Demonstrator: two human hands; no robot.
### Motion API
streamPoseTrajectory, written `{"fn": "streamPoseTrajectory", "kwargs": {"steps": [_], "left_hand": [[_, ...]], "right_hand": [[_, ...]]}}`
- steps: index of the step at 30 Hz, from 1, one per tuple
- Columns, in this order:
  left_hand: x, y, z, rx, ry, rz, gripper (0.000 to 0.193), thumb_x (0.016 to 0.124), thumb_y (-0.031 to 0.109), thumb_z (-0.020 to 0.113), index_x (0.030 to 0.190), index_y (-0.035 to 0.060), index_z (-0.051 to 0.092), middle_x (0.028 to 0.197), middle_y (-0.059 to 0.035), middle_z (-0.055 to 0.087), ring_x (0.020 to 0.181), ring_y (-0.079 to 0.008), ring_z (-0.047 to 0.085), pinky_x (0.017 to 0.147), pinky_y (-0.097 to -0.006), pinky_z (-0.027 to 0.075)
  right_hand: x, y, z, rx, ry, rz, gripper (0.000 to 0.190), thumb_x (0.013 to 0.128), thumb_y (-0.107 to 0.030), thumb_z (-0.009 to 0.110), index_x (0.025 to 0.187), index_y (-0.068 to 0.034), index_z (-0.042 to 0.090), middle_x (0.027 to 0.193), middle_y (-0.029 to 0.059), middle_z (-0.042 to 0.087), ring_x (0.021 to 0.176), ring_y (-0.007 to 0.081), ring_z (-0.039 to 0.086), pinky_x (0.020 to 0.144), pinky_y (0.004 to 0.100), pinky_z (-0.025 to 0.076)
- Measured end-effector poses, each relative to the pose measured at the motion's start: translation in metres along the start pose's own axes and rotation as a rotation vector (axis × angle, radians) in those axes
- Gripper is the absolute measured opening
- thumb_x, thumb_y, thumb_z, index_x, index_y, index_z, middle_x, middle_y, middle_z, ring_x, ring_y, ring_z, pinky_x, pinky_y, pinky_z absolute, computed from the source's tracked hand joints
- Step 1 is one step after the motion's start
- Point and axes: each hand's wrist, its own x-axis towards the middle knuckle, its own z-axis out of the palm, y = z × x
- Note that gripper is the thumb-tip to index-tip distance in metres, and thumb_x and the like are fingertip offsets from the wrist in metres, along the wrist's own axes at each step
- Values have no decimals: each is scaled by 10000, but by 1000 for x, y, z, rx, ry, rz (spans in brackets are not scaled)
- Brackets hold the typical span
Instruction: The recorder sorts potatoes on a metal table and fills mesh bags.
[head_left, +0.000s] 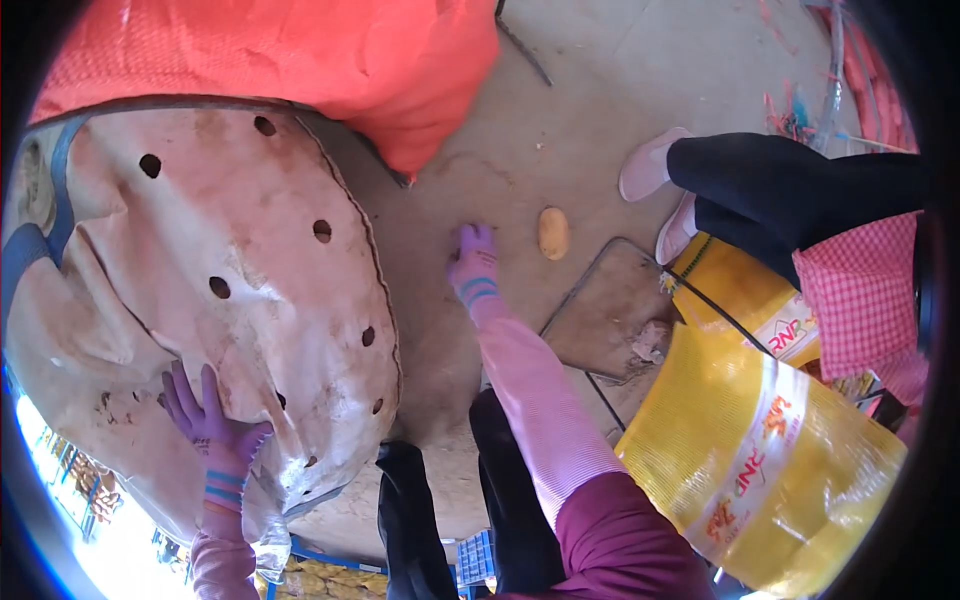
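Observation:
My left hand (214, 431), in a purple glove with blue cuff stripes, rests with fingers spread on a large, stained whitish sheet (255, 360). The sheet has round holes and a stitched edge, and lies creased over something bulky that I cannot make out. Out over the floor reaches my right hand (475, 259), gloved the same way, its fingers curled and pointing away from me. Whether anything is inside those fingers is hidden. A single potato (553, 233) lies on the floor a short way to the right of that hand, not touching it.
A red woven sack (285, 52) bulges beyond the sheet. On the right, another person's dark-trousered leg (757, 169) is beside yellow mesh bags (720, 450) bearing print. A thin metal frame (581, 289) lies between. A blue crate (476, 557) shows behind my legs.

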Motion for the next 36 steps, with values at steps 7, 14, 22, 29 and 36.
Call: {"fn": "streamPoseTrajectory", "kwargs": {"steps": [7,14,22,29,36], "left_hand": [[-1,-3,4,5,28,17,1093,657,825,639,1490,165,383,1557,-238,305,1414,-511,279,1119,-660,241],[4,2,-5,-23,-48,-12,1126,547,656,809,1484,192,392,1564,-228,289,1413,-517,270,1127,-659,238],[14,11,-36,-137,-261,-135,1175,450,394,926,1491,216,409,1592,-209,235,1457,-496,176,1171,-637,164],[20,25,-88,-255,-478,-186,1050,624,403,876,1525,256,356,1612,-202,202,1483,-467,122,1193,-606,136],[-99,88,-228,-2122,-770,-58,787,920,562,624,1459,26,420,1380,-164,551,1271,-278,545,1057,-385,438]], "right_hand": [[-32,102,-76,202,709,241,651,738,-177,741,1326,-28,504,1380,238,494,1268,431,487,1055,434,422],[-13,106,-65,790,181,334,651,744,-243,823,1291,-32,538,1119,105,658,976,235,638,828,370,529],[-181,-9,-84,1296,6,-13,643,806,-261,804,1340,-52,515,1096,67,650,948,177,640,785,327,545],[-354,-97,-142,2034,-744,-56,827,807,-375,821,1453,-117,372,1296,101,578,852,164,642,610,305,523],[-489,-133,-200,1686,-781,-153,589,873,-461,732,1235,-33,552,981,52,621,773,127,602,631,279,504]]}}
